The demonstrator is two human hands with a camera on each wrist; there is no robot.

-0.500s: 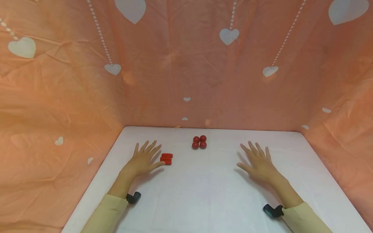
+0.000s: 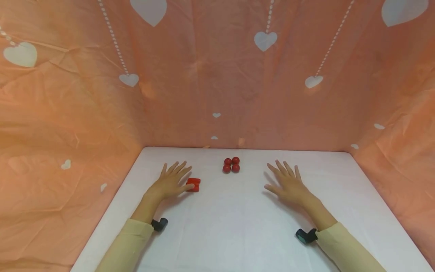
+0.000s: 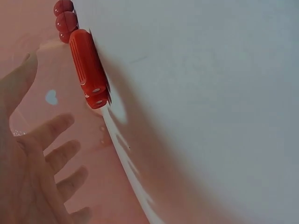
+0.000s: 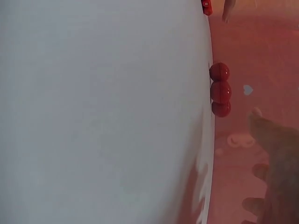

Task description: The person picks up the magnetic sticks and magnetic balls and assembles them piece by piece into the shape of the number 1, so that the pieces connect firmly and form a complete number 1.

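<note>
Hands (image 2: 168, 186) (image 2: 292, 189) moved inward; red balls (image 2: 226, 169) between

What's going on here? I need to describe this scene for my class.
A person holds both hands over a white table, fingers spread and grasping nothing. The left hand is beside a cluster of ridged red cylinders, its thumb partly hiding them in the head view. The right hand is off to the right of four glossy red balls, which sit grouped two by two near the table's far edge.
</note>
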